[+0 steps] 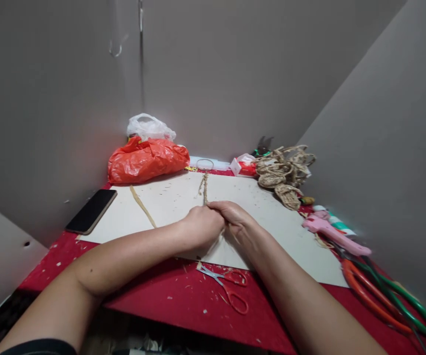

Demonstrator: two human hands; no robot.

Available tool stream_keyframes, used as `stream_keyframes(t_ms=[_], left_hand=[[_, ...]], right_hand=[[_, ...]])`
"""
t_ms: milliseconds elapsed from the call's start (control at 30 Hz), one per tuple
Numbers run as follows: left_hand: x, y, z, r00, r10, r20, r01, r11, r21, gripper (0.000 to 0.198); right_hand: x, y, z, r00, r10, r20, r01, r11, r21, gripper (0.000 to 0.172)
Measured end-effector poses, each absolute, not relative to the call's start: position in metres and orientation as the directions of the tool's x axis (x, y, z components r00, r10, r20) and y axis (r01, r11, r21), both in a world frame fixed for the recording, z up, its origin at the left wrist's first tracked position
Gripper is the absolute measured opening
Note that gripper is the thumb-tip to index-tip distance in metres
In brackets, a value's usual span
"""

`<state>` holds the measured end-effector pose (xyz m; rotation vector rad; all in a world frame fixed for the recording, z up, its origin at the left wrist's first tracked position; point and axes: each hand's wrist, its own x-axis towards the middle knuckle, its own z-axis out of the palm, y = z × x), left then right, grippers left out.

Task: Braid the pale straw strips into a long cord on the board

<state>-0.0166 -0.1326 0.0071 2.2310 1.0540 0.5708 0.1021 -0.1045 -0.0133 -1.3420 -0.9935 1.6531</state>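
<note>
My left hand [202, 226] and my right hand [235, 218] are closed together over the middle of a white board [124, 222]. Out past the fingers stands a thin piece of twisted brown twine [206, 186], with a short loose strand at its left. Both hands grip its near part, which the fingers hide. A pair of red-handled scissors [225, 283] lies just below the hands, slightly spread. Left of them, a flat tan strip [141, 206] rests on the board.
A black phone [92, 211] lies left. An orange plastic bag [148, 160] and a white bag [151, 127] sit behind. Twine bundles [283, 172], a pink glue gun [333, 231] and large shears with red and green handles [375, 296] line the right side of the red cloth [153, 296].
</note>
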Motion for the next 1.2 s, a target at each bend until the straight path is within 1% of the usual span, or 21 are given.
stream_keyframes(t_ms=[67, 100, 133, 200, 233, 267, 333, 367, 433, 533, 667, 733, 767, 800, 833, 900, 933, 967, 1067, 1133, 1200], left_hand=[[-0.015, -0.138, 0.014, 0.69, 0.713, 0.124, 0.582, -0.648, 0.491, 0.018], [-0.017, -0.138, 0.02, 0.727, 0.681, 0.091, 0.586, -0.684, 0.435, 0.019], [-0.022, -0.134, 0.026, 0.749, 0.662, 0.038, 0.595, -0.696, 0.402, 0.02], [-0.039, -0.119, 0.041, 0.716, 0.697, -0.027, 0.646, -0.648, 0.404, 0.025], [-0.053, -0.108, 0.047, 0.648, 0.76, -0.061, 0.716, -0.579, 0.391, 0.029], [-0.068, -0.095, 0.052, 0.534, 0.845, -0.029, 0.798, -0.493, 0.346, 0.03], [-0.101, -0.071, 0.056, 0.204, 0.974, 0.099, 0.938, -0.224, 0.265, 0.02], [-0.118, -0.061, 0.055, 0.058, 0.994, 0.091, 0.969, -0.078, 0.233, 0.015], [-0.146, -0.048, 0.048, -0.053, 0.996, 0.073, 0.979, 0.038, 0.2, 0.021], [-0.173, -0.042, 0.035, -0.141, 0.989, 0.032, 0.971, 0.132, 0.198, 0.024], [-0.179, -0.046, 0.031, -0.118, 0.989, -0.088, 0.951, 0.139, 0.277, 0.005], [-0.173, -0.05, 0.034, -0.049, 0.989, -0.139, 0.933, 0.095, 0.346, 0.007], [-0.168, -0.053, 0.036, 0.004, 0.989, -0.151, 0.914, 0.057, 0.403, 0.007], [-0.163, -0.056, 0.037, 0.072, 0.985, -0.159, 0.87, 0.016, 0.492, 0.005], [-0.156, -0.059, 0.038, 0.147, 0.975, -0.165, 0.796, -0.017, 0.604, 0.005], [-0.141, -0.065, 0.037, 0.298, 0.938, -0.178, 0.556, -0.019, 0.831, 0.011], [-0.132, -0.067, 0.035, 0.366, 0.912, -0.187, 0.42, 0.017, 0.907, 0.015], [-0.123, -0.069, 0.032, 0.42, 0.885, -0.201, 0.307, 0.07, 0.949, 0.018], [-0.096, -0.074, 0.021, 0.52, 0.816, -0.255, 0.133, 0.217, 0.967, 0.02], [-0.079, -0.076, 0.015, 0.553, 0.786, -0.277, 0.076, 0.284, 0.956, 0.019], [-0.065, -0.079, 0.011, 0.569, 0.765, -0.302, 0.063, 0.325, 0.944, 0.018]], right_hand=[[0.103, -0.105, -0.011, -0.136, 0.902, -0.41, -0.118, -0.426, -0.897, 0.02], [0.104, -0.105, -0.009, -0.133, 0.893, -0.429, -0.134, -0.445, -0.885, 0.02], [0.105, -0.105, -0.007, -0.133, 0.885, -0.447, -0.148, -0.463, -0.874, 0.021], [0.107, -0.106, -0.003, -0.145, 0.875, -0.461, -0.172, -0.481, -0.86, 0.022], [0.108, -0.107, -0.002, -0.149, 0.874, -0.463, -0.185, -0.485, -0.855, 0.023], [0.109, -0.107, -0.001, -0.156, 0.873, -0.462, -0.195, -0.486, -0.852, 0.022], [0.11, -0.107, 0.0, -0.176, 0.875, -0.45, -0.199, -0.48, -0.855, 0.022], [0.11, -0.106, 0.0, -0.189, 0.876, -0.445, -0.196, -0.477, -0.857, 0.022], [0.111, -0.106, -0.001, -0.215, 0.874, -0.435, -0.191, -0.475, -0.859, 0.022], [0.113, -0.105, -0.003, -0.242, 0.874, -0.421, -0.187, -0.468, -0.864, 0.021], [0.118, -0.102, -0.007, -0.259, 0.884, -0.39, -0.177, -0.44, -0.88, 0.017], [0.12, -0.1, -0.01, -0.261, 0.892, -0.37, -0.172, -0.42, -0.891, 0.015], [0.12, -0.1, -0.011, -0.259, 0.896, -0.36, -0.169, -0.409, -0.897, 0.015], [0.12, -0.099, -0.013, -0.256, 0.901, -0.351, -0.165, -0.398, -0.902, 0.014], [0.119, -0.098, -0.014, -0.253, 0.905, -0.342, -0.16, -0.388, -0.908, 0.014], [0.118, -0.098, -0.015, -0.247, 0.912, -0.327, -0.145, -0.368, -0.918, 0.013], [0.118, -0.098, -0.015, -0.245, 0.915, -0.32, -0.136, -0.359, -0.923, 0.013], [0.117, -0.098, -0.014, -0.243, 0.918, -0.314, -0.127, -0.351, -0.928, 0.013], [0.116, -0.099, -0.012, -0.237, 0.925, -0.296, -0.102, -0.327, -0.94, 0.013], [0.115, -0.101, -0.01, -0.232, 0.93, -0.286, -0.088, -0.312, -0.946, 0.013], [0.114, -0.102, -0.009, -0.228, 0.934, -0.276, -0.077, -0.3, -0.951, 0.014]])
